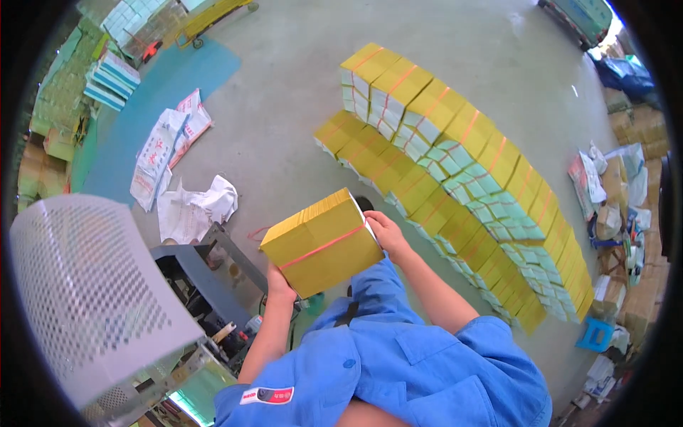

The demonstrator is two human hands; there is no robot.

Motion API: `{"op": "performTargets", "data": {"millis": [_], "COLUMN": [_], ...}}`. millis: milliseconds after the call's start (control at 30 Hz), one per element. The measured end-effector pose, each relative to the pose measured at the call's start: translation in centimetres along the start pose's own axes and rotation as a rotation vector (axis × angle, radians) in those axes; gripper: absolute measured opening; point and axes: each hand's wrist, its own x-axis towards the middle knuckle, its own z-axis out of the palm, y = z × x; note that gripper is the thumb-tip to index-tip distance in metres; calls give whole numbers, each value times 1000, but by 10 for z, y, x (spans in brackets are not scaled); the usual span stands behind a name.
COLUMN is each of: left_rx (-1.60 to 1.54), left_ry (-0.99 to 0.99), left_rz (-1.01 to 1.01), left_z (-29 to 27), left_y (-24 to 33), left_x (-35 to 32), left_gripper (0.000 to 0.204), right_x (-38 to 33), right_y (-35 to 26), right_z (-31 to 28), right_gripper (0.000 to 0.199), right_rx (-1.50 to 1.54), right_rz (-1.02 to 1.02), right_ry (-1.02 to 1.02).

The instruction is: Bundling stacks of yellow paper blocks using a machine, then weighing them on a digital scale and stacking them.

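Between my two hands I hold a thick bundle of yellow envelopes or paper packets (324, 252), tied round with a pink strap. My left hand (280, 283) grips its lower left corner, with the fingers mostly hidden beneath. At the right end, my right hand (388, 233) is closed on the bundle's edge, near a white inner side. A loose pink strap end sticks out at the bundle's left. To the right, similar strapped yellow bundles (462, 122) stand stacked in a long row, with a lower row (398, 174) in front of it.
A machine with a perforated pale cover (92, 285) stands close on my left. Crumpled white sacks (196, 210) and printed bags (160, 153) lie on the floor beyond it. A blue stool (595, 334) and cartons (640, 135) line the right side. A yellow cart (213, 20) is at the far left.
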Motion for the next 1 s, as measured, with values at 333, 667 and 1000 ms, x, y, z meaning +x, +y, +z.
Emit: {"op": "performTargets", "data": {"millis": [333, 667, 1000], "left_rx": [-49, -120, -94], "left_ry": [317, 333, 288], "left_rz": [-177, -184, -115], "left_z": [53, 79, 79], "left_y": [-17, -32, -68], "left_x": [339, 579, 703], "left_gripper": [54, 50, 52], "right_x": [343, 586, 671], "right_y": [-42, -37, 46], "right_z": [-30, -56, -37], "right_gripper": [46, 47, 49], "right_rx": [-296, -501, 413], "right_rz": [305, 124, 123], "right_ry": [-52, -130, 396]}}
